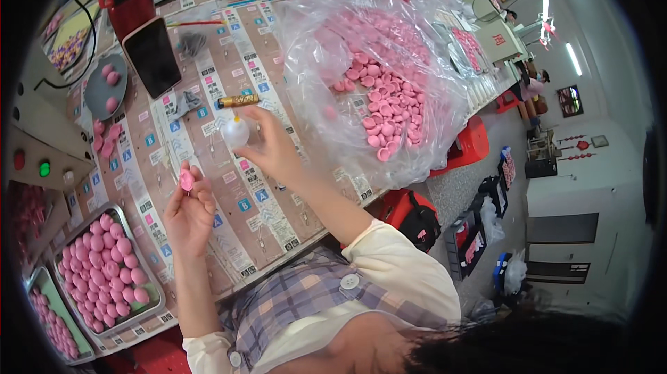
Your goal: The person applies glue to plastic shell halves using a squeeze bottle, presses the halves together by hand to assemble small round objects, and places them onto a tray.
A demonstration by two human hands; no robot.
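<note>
My left hand (191,215) is closed with its fingertips round a small pink cup-shaped piece (186,179), raised above the table. Just to its right, my right hand (276,148) grips a small white squeeze bottle (236,134) with a yellow tip between thumb and fingers. The tip points away from me, apart from the pink piece. Beyond the bottle lies a short gold tube (238,100) with dark print. A big clear plastic bag (306,47) to the right holds many loose pink cup-shaped pieces (389,106).
Metal trays of round pink pieces (104,266) stand at the near left, beside a machine with buttons (44,168). Farther back are a grey dish (97,100), a propped phone (151,58) and a red container (132,9). Red stools (472,145) stand right of the table.
</note>
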